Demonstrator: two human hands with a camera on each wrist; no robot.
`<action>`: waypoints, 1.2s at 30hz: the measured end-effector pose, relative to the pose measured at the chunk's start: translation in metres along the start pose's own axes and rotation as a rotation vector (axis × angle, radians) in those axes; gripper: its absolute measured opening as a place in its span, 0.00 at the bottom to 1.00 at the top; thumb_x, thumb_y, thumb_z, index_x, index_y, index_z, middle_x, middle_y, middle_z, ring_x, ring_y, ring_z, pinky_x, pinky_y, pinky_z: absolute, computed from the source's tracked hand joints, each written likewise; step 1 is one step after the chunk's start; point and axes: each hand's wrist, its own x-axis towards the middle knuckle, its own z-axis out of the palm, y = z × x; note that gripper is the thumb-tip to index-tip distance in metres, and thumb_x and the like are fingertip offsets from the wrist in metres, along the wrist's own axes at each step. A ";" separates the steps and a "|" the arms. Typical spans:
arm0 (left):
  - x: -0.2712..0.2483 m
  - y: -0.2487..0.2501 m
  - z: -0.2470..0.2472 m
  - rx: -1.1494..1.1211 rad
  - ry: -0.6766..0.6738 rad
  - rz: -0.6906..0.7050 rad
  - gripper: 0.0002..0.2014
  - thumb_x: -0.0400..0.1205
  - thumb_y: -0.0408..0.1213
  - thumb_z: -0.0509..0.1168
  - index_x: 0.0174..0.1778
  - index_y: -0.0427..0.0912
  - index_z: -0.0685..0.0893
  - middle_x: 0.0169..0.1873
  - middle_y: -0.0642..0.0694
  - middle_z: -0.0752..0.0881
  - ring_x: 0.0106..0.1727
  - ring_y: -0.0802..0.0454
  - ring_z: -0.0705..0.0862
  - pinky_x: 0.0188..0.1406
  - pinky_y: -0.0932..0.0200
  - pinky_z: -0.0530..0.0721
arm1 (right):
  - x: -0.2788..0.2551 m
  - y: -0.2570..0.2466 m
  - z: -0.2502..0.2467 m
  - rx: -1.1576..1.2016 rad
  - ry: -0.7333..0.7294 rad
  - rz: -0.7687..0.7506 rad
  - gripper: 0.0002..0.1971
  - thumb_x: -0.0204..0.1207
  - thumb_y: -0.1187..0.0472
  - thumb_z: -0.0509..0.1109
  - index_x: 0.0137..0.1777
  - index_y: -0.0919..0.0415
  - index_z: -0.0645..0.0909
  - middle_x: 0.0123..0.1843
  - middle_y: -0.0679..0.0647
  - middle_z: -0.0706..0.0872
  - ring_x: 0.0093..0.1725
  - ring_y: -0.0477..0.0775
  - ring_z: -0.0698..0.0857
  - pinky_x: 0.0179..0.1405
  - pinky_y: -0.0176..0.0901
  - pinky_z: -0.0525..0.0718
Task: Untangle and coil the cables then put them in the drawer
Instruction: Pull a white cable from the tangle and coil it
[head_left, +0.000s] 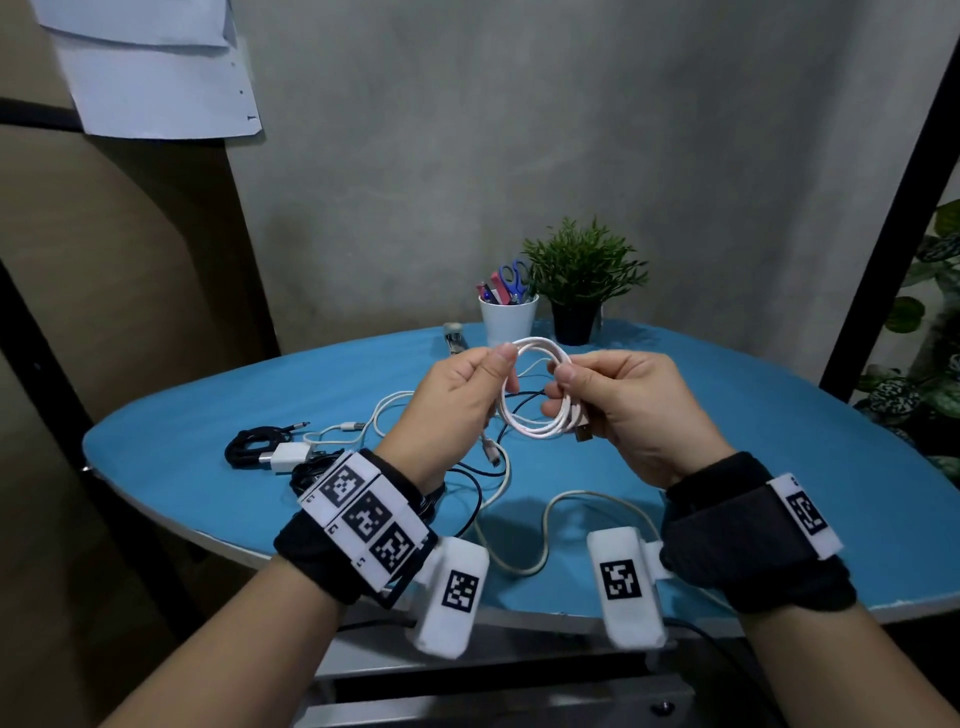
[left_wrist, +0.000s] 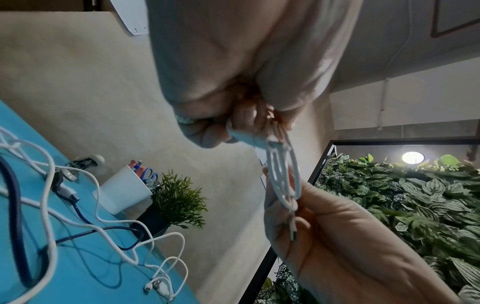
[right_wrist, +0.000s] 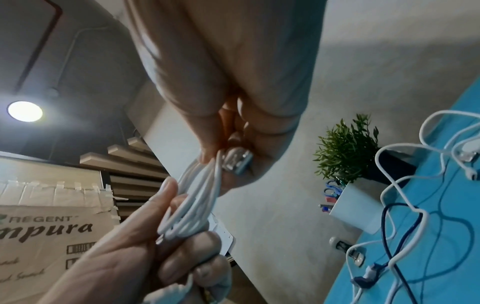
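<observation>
I hold a coiled white cable (head_left: 540, 344) in the air above the blue table (head_left: 779, 467). My left hand (head_left: 504, 371) pinches the coil's left side between thumb and fingers. My right hand (head_left: 561, 389) grips the right side together with the USB plug (head_left: 584, 432). In the left wrist view the coil (left_wrist: 281, 174) hangs from the left hand (left_wrist: 259, 123) to the right hand (left_wrist: 293, 207). The right wrist view shows the plug (right_wrist: 237, 162) under my right fingers. Loose white cables (head_left: 498, 483) and a dark cable (head_left: 470, 499) lie tangled beneath.
A coiled black cable (head_left: 249, 447) and a white charger block (head_left: 285, 454) lie at the table's left. A white cup of scissors and pens (head_left: 508, 317), a potted plant (head_left: 576, 291) and a small metal tool (head_left: 454, 335) stand at the far edge.
</observation>
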 end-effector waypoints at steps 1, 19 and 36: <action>-0.001 -0.001 -0.001 -0.033 -0.017 -0.012 0.17 0.86 0.45 0.54 0.35 0.44 0.79 0.24 0.48 0.71 0.25 0.56 0.67 0.26 0.62 0.68 | 0.000 0.000 0.000 0.003 0.008 -0.001 0.04 0.76 0.69 0.68 0.42 0.66 0.85 0.27 0.54 0.87 0.26 0.48 0.87 0.19 0.32 0.76; -0.004 -0.010 -0.016 -0.281 0.257 -0.235 0.05 0.80 0.29 0.66 0.41 0.32 0.85 0.29 0.43 0.85 0.25 0.58 0.82 0.27 0.67 0.83 | -0.007 0.020 0.014 -0.006 -0.011 0.059 0.06 0.75 0.70 0.70 0.38 0.63 0.86 0.27 0.55 0.87 0.25 0.50 0.86 0.28 0.40 0.74; -0.020 -0.007 0.000 -0.395 -0.218 -0.502 0.02 0.83 0.35 0.61 0.46 0.42 0.77 0.35 0.48 0.82 0.31 0.57 0.82 0.32 0.66 0.83 | 0.006 0.018 0.011 -0.027 0.151 -0.005 0.04 0.75 0.69 0.71 0.40 0.62 0.85 0.28 0.54 0.87 0.27 0.50 0.87 0.33 0.45 0.80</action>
